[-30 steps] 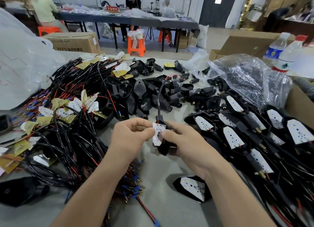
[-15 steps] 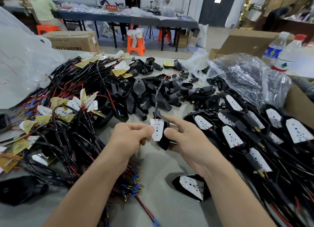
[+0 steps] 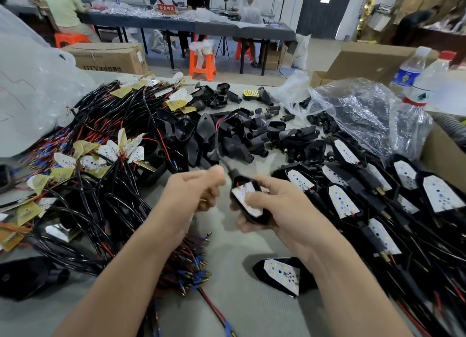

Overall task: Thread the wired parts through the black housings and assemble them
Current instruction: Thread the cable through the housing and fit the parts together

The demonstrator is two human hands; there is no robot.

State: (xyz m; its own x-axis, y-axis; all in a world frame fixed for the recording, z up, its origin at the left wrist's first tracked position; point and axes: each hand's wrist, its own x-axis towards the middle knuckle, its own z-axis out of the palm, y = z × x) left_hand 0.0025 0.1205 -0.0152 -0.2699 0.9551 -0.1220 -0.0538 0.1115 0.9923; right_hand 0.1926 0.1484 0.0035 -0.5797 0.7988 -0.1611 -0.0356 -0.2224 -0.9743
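My right hand (image 3: pixel 277 208) holds a black housing (image 3: pixel 242 182) with a white LED board (image 3: pixel 245 200) lying in its open face, thumb pressing on the board. A black wire (image 3: pixel 219 135) runs up from the housing's stem toward the pile of empty black housings (image 3: pixel 227 140). My left hand (image 3: pixel 194 193) is just left of the housing with fingers curled; it seems to hold nothing. Wired LED boards (image 3: pixel 113 155) lie in a tangle at the left. Several assembled units (image 3: pixel 343 200) lie at the right.
One assembled unit (image 3: pixel 280 273) lies on the grey table near my right forearm. Plastic bags (image 3: pixel 363 117) and two water bottles (image 3: pixel 428 82) stand at the back right beside a cardboard box edge (image 3: pixel 443 155). People sit at tables beyond.
The white board has gone from my left fingers' pinch into the housing, under my right thumb. My left hand has drawn away to the left and curled.
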